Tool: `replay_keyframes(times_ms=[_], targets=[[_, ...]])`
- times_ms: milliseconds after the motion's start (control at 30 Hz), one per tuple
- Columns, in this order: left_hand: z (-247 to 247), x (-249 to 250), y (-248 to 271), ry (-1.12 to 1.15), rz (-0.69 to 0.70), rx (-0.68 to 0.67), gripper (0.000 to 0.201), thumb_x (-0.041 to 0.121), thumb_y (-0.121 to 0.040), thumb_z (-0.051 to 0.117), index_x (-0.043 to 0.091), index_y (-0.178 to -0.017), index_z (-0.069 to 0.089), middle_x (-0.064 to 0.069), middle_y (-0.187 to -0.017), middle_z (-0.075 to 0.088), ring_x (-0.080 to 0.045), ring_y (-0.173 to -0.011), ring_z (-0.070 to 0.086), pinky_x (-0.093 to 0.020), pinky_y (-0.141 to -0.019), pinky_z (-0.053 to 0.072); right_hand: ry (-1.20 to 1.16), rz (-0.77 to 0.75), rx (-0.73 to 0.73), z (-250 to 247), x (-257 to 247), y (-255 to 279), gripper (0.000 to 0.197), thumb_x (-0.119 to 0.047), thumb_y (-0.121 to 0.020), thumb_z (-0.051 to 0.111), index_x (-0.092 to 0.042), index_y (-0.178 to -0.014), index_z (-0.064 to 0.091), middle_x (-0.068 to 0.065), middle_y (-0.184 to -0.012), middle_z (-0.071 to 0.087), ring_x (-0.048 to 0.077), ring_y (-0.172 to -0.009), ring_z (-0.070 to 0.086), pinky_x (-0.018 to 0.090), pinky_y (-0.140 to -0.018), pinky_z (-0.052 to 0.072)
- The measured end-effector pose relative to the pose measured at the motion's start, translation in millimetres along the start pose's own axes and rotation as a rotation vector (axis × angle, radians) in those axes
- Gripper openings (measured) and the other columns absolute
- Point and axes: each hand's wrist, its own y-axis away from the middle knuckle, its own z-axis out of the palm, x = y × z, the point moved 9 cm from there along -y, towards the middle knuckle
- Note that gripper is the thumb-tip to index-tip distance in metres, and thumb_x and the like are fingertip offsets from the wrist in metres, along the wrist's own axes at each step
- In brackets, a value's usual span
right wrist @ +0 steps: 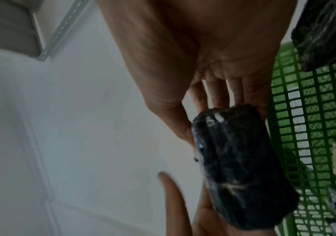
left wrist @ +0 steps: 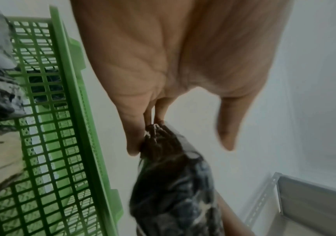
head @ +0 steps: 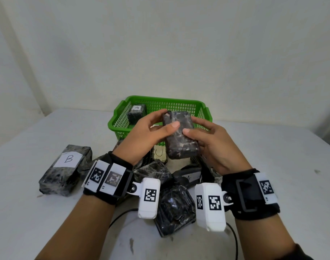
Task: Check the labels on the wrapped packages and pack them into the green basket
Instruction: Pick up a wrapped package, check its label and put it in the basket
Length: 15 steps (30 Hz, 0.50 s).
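Both hands hold one black wrapped package (head: 180,136) tilted in the air, just in front of the green basket (head: 160,100). My left hand (head: 168,119) has its thumb on the top face and its fingers (left wrist: 132,132) at the far end. My right hand (head: 191,126) grips the right side, thumb on top. No label shows on the face turned towards me. In the wrist views the package (left wrist: 175,183) (right wrist: 238,159) is blurred. A package marked A (head: 137,112) stands in the basket's far left corner.
A package marked B (head: 65,171) lies on the white table (head: 273,166) at the left. Under my wrists is a pile of several black packages (head: 175,205), one with a U label (head: 159,153). A black cable (head: 233,239) trails near the front. A wall stands behind the basket.
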Motion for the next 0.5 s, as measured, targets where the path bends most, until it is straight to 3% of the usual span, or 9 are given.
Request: replay_keyframes(times_ms=[67, 133, 200, 333, 400, 500], targets=[[-4.8, 1.5, -1.2, -0.043, 0.033, 0.053, 0.061, 0.035, -0.075, 0.081, 0.011, -0.128, 0.063, -0.006, -0.126, 0.069, -0.022, -0.115, 0.068, -0.047, -0.104, 0.050, 0.043, -0.060, -0.041, 5.3, -5.0, 1.8, 0.054, -0.003, -0.070, 0.081, -0.023, -0.119, 0.069, 0.013, -0.105, 0.081, 0.025, -0.092, 0.079, 0.036, -0.078, 0.065], [-10.4, 7.5, -0.1, -0.115, 0.089, 0.092, 0.039, 0.019, -0.082, 0.079, 0.012, -0.120, 0.069, -0.004, -0.115, 0.074, -0.022, -0.111, 0.070, -0.048, -0.102, 0.051, 0.072, -0.088, -0.065, 8.8, -6.1, 2.7, 0.058, 0.002, -0.072, 0.080, -0.025, -0.123, 0.068, 0.013, -0.107, 0.080, 0.026, -0.096, 0.078, 0.035, -0.080, 0.064], [-12.2, 15.7, 2.3, -0.147, 0.145, 0.103, 0.042, 0.008, -0.080, 0.079, 0.014, -0.121, 0.069, -0.002, -0.114, 0.075, -0.019, -0.109, 0.070, -0.041, -0.099, 0.053, 0.079, -0.088, -0.050, 8.8, -7.9, 2.6, 0.056, -0.008, -0.079, 0.081, -0.024, -0.130, 0.065, 0.012, -0.112, 0.080, 0.024, -0.101, 0.077, 0.035, -0.085, 0.062], [-5.6, 29.4, 6.6, -0.109, 0.254, 0.049, 0.050, -0.009, -0.074, 0.078, 0.013, -0.118, 0.066, -0.005, -0.115, 0.073, -0.016, -0.107, 0.069, -0.027, -0.094, 0.055, 0.097, 0.027, -0.033, 4.8, -3.0, 4.0, 0.051, -0.057, -0.082, 0.075, -0.027, -0.124, 0.072, 0.006, -0.124, 0.076, 0.026, -0.114, 0.073, 0.043, -0.105, 0.054], [1.3, 31.8, 7.8, -0.098, 0.288, -0.012, 0.052, -0.014, -0.072, 0.077, 0.009, -0.117, 0.064, -0.008, -0.115, 0.072, -0.018, -0.108, 0.069, -0.028, -0.094, 0.055, 0.097, 0.093, -0.071, 7.6, 1.7, 6.5, 0.043, -0.063, -0.082, 0.070, -0.035, -0.113, 0.077, 0.009, -0.125, 0.075, 0.031, -0.119, 0.070, 0.046, -0.108, 0.053], [3.6, 33.3, 8.3, -0.111, 0.323, -0.049, 0.052, -0.017, -0.070, 0.077, 0.003, -0.115, 0.062, -0.006, -0.112, 0.072, -0.017, -0.105, 0.069, -0.026, -0.092, 0.055, 0.079, 0.135, -0.110, 9.7, 4.0, 8.3, 0.036, -0.056, -0.079, 0.073, -0.034, -0.107, 0.080, 0.009, -0.119, 0.078, 0.030, -0.119, 0.070, 0.040, -0.103, 0.055]])
